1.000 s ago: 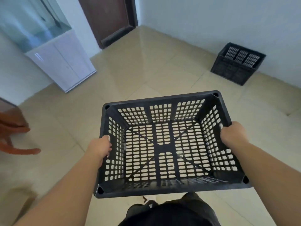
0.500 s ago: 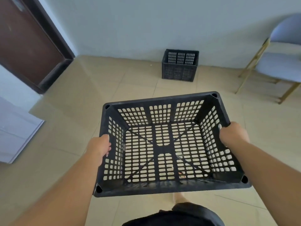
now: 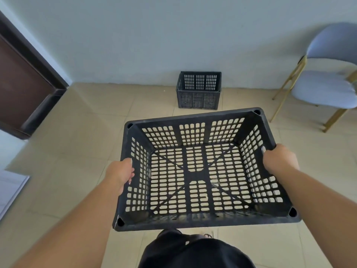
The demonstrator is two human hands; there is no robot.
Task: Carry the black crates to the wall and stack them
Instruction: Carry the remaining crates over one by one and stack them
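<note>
I hold an empty black slotted crate (image 3: 195, 120) in front of me, above the tiled floor, its open top facing me. My left hand (image 3: 120, 174) grips its left side wall and my right hand (image 3: 280, 161) grips its right side wall. A second black crate (image 3: 199, 89) stands on the floor against the pale wall straight ahead, upright and empty.
A light blue chair (image 3: 326, 82) with gold legs stands at the right by the wall. A dark brown door (image 3: 21, 82) is at the left. A white cabinet edge (image 3: 9, 188) shows at the far left. My dark shorts (image 3: 195, 252) fill the bottom.
My view has swung right and forward: the far crate now lies straight ahead and nearer, the chair has come into view, the white cabinet has slid off left. Both hands keep their grip.
</note>
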